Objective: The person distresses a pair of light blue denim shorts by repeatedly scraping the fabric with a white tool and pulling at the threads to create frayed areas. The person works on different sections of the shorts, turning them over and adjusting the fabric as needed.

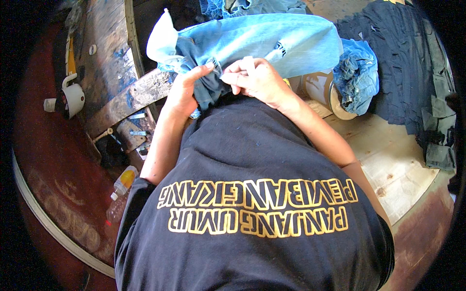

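A light blue denim garment [301, 41] lies stretched sideways in front of me, with a small frayed dark patch on it. Its end near my left hand [184, 94] is bunched with dark fabric [208, 87]. That hand grips the dark fabric, thumb pressed on top near a frayed bit. Close beside it, my right hand [262, 85] has its thumb and fingertips pinched together at the denim's near edge. Whatever lies in the pinch is too small to make out. A white band wraps one right finger. White cloth [162, 36] sticks up at the garment's left end.
Right of the denim, a crumpled blue denim bundle [357, 72] rests against a round container [344, 106]. Dark folded garments [393, 63] lie beyond. At left are worn wooden boards [104, 63], a white rounded object [73, 99] and a plastic bottle [125, 179].
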The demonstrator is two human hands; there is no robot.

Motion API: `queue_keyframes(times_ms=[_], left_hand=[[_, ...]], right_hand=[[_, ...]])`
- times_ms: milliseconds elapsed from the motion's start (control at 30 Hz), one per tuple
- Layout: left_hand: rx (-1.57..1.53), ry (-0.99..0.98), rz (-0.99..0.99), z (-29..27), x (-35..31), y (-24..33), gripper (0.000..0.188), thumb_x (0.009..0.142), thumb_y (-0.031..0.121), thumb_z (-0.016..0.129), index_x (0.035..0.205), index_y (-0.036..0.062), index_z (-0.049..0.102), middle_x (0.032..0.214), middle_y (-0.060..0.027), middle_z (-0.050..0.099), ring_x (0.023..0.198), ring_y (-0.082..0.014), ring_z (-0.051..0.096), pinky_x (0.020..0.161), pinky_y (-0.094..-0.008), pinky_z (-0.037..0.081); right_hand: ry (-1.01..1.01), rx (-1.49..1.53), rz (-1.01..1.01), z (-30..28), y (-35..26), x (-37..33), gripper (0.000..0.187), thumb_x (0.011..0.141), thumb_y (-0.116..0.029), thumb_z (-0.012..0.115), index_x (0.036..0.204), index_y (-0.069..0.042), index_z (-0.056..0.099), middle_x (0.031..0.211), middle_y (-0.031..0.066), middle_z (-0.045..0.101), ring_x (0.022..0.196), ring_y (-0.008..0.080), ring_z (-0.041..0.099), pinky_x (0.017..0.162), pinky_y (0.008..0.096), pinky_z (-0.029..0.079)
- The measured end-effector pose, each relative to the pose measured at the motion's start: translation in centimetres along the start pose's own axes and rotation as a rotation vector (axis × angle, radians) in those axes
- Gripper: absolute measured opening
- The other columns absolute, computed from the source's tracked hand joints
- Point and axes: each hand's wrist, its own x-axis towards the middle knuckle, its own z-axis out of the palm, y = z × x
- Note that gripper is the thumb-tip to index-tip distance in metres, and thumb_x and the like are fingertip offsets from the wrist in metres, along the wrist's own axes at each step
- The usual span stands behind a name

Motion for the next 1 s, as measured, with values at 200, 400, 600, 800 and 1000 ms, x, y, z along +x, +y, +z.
queue_keyframes(times_ms=[200,400,600,800,1000], left_hand=[[-0.037,-0.050,-0.107,1.3,0.9,0.0,0.036,0.097,0.021,0.076,0.125,-0.0004,0.070,0.117,-0.0135,0.078,0.104,-0.0270,0.076,0.100,-0.0455,0.058],[0.129,0.047,-0.010,-1.7,1.9,2.0,0.053,0.099,0.035,0.077,0.134,-0.0034,0.064,0.129,-0.0179,0.074,0.113,-0.0295,0.074,0.104,-0.0469,0.057],[1.198,0.528,-0.011,-7.1,-1.8,9.5,0.086,0.085,0.065,0.083,0.123,-0.0106,0.065,0.112,-0.0210,0.067,0.095,-0.0265,0.063,0.083,-0.0407,0.054],[1.197,0.472,1.186,4.0,0.5,4.0,0.032,0.083,0.008,0.088,0.112,0.0108,0.075,0.111,-0.0075,0.073,0.109,-0.0279,0.068,0.091,-0.0411,0.057],[1.530,0.095,1.068,9.9,9.1,-2.2,0.016,0.088,0.016,0.079,0.103,0.0127,0.078,0.106,-0.0067,0.071,0.101,-0.0335,0.065,0.088,-0.0443,0.053]], right_hand=[[0.008,-0.289,-0.095,-2.9,0.8,-0.8,0.032,0.109,-0.030,0.062,0.123,-0.006,0.078,0.087,-0.0003,0.075,0.066,0.0044,0.054,0.059,0.0219,0.044],[0.486,-0.657,-0.454,-10.5,0.8,-1.3,0.020,0.105,-0.015,0.068,0.116,0.000,0.078,0.097,0.0055,0.076,0.074,0.0092,0.061,0.068,0.0269,0.053],[0.510,-1.023,-0.495,-13.5,0.9,-1.2,0.019,0.095,-0.014,0.074,0.113,-0.013,0.080,0.102,0.0081,0.073,0.089,0.0300,0.072,0.080,0.0373,0.059],[0.476,-1.171,-0.694,-12.5,2.0,1.8,0.021,0.087,-0.010,0.078,0.107,-0.016,0.079,0.106,0.0042,0.071,0.095,0.0275,0.073,0.081,0.0406,0.060],[0.552,-1.214,-0.721,-11.4,2.9,2.8,0.020,0.084,-0.008,0.075,0.103,-0.014,0.075,0.102,0.0030,0.069,0.098,0.0268,0.071,0.080,0.0395,0.061]])
